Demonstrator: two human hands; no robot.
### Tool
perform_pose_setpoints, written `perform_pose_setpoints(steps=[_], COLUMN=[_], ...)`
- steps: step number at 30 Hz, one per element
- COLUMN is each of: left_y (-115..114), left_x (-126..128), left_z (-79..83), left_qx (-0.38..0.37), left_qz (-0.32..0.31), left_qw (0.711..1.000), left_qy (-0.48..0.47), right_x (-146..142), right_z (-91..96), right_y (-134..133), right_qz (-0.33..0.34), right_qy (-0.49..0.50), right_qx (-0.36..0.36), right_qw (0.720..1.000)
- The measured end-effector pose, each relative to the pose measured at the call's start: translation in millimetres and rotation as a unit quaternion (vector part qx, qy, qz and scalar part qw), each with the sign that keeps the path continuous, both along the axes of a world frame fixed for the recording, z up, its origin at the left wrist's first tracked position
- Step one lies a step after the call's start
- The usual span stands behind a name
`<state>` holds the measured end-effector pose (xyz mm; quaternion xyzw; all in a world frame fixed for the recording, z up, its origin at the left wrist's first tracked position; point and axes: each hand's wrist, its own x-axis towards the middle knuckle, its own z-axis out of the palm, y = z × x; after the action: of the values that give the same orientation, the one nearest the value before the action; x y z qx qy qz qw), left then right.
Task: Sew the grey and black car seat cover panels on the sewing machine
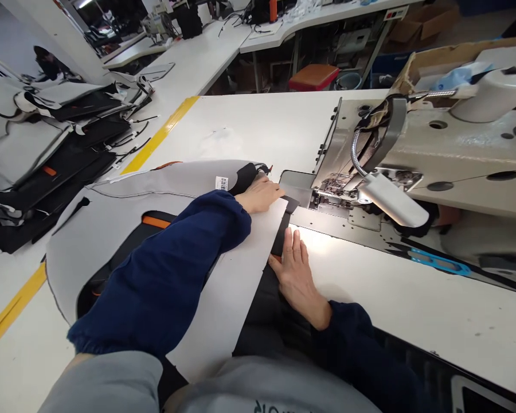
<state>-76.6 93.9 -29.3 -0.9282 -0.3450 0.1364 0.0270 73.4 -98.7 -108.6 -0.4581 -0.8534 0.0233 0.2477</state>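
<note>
A large light grey fabric piece (124, 198) with black and orange parts and a small white label (222, 183) lies on the table. My left hand (260, 194) is at its right end, fingers bent and closed on the layers beside a black patch (244, 176); the thumb is hidden. Below the left forearm runs a straight-edged pale grey panel (236, 275). My right hand (298, 281) rests palm down with fingers stretched, on the edge of black fabric (264, 301) and the white tabletop. Just right of both hands is the sewing machine's needle area (327, 198).
The sewing machine (468, 143) with a lamp (395, 201) fills the right side. Blue-handled snips (441, 262) lie along its bed. Stacked black and grey pieces (55, 149) stand at left, near yellow tape (161, 135). Behind are a stool (313, 77) and a cardboard box (417, 71).
</note>
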Motion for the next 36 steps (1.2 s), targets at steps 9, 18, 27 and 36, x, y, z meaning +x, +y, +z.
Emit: perform_pose_setpoints(steps=[9, 18, 27, 36], left_y=[5, 11, 16, 20], left_x=[4, 16, 54, 80], left_z=[-31.3, -29.3, -36.3, -37.4], left_qx=[-0.02, 0.002, 0.003, 0.021], left_qz=[0.028, 0.052, 0.032, 0.008], left_qw=[0.991, 0.995, 0.992, 0.995], left_qy=[-0.129, -0.09, -0.122, -0.099], right_x=[6, 8, 44, 60], right_z=[2.8, -0.3, 3.0, 1.1], right_y=[16, 12, 10, 11], right_qz=[0.131, 0.125, 0.1, 0.096], right_qy=[-0.075, -0.068, -0.042, -0.027], right_qx=[0.03, 0.026, -0.003, -0.012], right_qw=[0.988, 0.99, 0.994, 0.995])
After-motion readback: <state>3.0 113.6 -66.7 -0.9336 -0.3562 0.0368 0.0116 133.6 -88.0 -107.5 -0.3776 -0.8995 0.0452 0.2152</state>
